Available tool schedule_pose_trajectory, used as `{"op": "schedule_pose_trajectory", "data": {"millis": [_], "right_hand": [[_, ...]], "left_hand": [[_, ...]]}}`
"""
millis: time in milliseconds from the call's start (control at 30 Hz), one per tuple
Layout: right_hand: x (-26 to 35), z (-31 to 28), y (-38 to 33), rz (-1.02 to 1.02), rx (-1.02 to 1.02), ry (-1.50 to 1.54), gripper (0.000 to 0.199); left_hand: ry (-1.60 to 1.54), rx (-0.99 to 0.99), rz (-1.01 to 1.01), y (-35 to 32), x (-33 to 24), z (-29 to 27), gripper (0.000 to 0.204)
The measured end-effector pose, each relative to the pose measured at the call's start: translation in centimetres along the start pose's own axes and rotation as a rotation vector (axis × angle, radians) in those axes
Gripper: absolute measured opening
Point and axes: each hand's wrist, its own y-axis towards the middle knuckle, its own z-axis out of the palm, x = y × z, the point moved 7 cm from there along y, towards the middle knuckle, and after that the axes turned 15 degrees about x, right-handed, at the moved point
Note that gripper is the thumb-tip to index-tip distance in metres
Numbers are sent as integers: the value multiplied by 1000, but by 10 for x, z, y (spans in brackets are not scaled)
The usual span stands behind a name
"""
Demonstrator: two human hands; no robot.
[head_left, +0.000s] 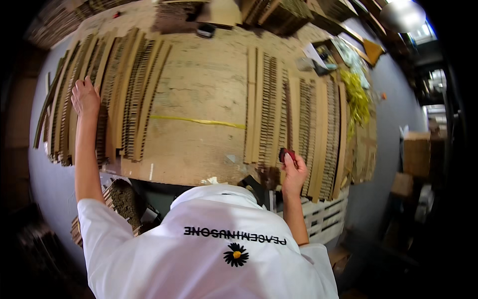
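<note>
Slotted cardboard strips stand and lie in two groups on a cardboard-covered table. At the far end of the left group point(130, 94), my left hand point(87, 98) reaches down with bent fingers closed around a strip's edge; the fingertips are partly hidden. Near the close end of the right group point(269, 104), my right hand point(295, 173) pinches a small dark red and black object point(286, 154) between thumb and fingers. Its exact kind does not show. Between the groups, a flat yellow strap point(199, 121) runs across the table.
Loose yellow strapping point(354, 97) hangs at the table's right edge, beside an open box point(326, 52) of odds and ends. Cardboard stacks point(279, 16) stand at the back, near a small black object point(205, 30). A white slatted pallet point(326, 219) is at the lower right.
</note>
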Motion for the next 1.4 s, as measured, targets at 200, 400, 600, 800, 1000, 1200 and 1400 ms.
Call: {"op": "schedule_pose_trajectory", "data": {"millis": [200,400,600,800,1000,1200,1400], "right_hand": [[-32,-9,17,-46,-2,203,21],[-64,-2,70,-67,54,190,23],[-85,44,91,20,189,336,18],[-108,164,80,140,438,427,19],[-92,178,77,245,468,335,20],[-109,113,91,213,368,459,16],[-96,113,89,185,331,434,20]], "left_hand": [[-962,819,454,-142,-298,-8,34],[-952,945,534,-268,-458,-43,75],[-938,719,383,-265,-430,-18,79],[-810,561,338,-208,-332,11,70],[-665,272,289,-205,-278,3,45],[-711,306,601,-269,-328,-32,24],[-752,310,700,-290,-349,-27,25]]}}
